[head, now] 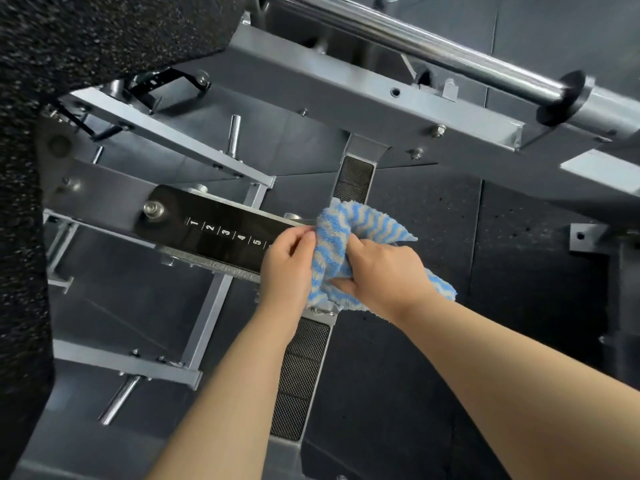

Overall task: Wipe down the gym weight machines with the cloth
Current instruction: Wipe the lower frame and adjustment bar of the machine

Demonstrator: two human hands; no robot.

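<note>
Both hands met on the cloth (341,244) — a fluffy thing with blue and grey wavy stripes, bunched up over the end of the machine's black numbered plate (221,233). The right hand (381,271) was clenched into it, thumb and fingers buried in the folds, and the grip sat about the middle of the bundle. The left hand (285,263) pinched the cloth's near edge with curled fingertips, just beside the right-hand grip and touching the plate's end. Loose cloth stood up above the grip and trailed out beyond the right wrist.

From the left hand's grip the plate ran away leftward, with white numbers 1 to 5 showing before the hand covered the rest; a bolt head (154,209) sat at its far end. Directly beyond the grip lay a strip of dark textured tread (354,180), and another tread strip (301,375) ran back below the grip, between the two forearms. Farther up, well apart from the hands, a polished chrome bar (433,46) crossed above a grey steel beam (346,88). Off to the left — well away from the grip — a black speckled pad (69,39) filled the corner. The dark rubber floor (398,393) lay beneath everything.
</note>
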